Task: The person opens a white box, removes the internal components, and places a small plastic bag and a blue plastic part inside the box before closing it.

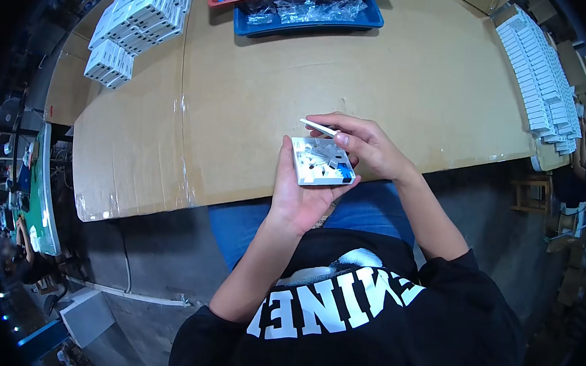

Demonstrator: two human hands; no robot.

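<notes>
Near the table's front edge, my left hand [296, 202] holds a shallow white plastic box [315, 180] from below, its fingers and thumb around the sides. The box is open at the top. Clear or white small parts lie inside, too small to name, and a blue piece [345, 172] sits in its lower right corner. Just above the box, my right hand [375, 148] pinches a thin, flat white piece [319, 127] between thumb and fingers. That piece is tilted and seen nearly edge-on, apart from the box's face.
Stacks of white boxes [145, 13] stand at the back left, with more stacked white boxes [538, 78] along the right. At the back are a red tray [214, 2] of blue parts and a blue tray [304, 29] with clear plastic bags. Cardboard [244, 105] covers the table.
</notes>
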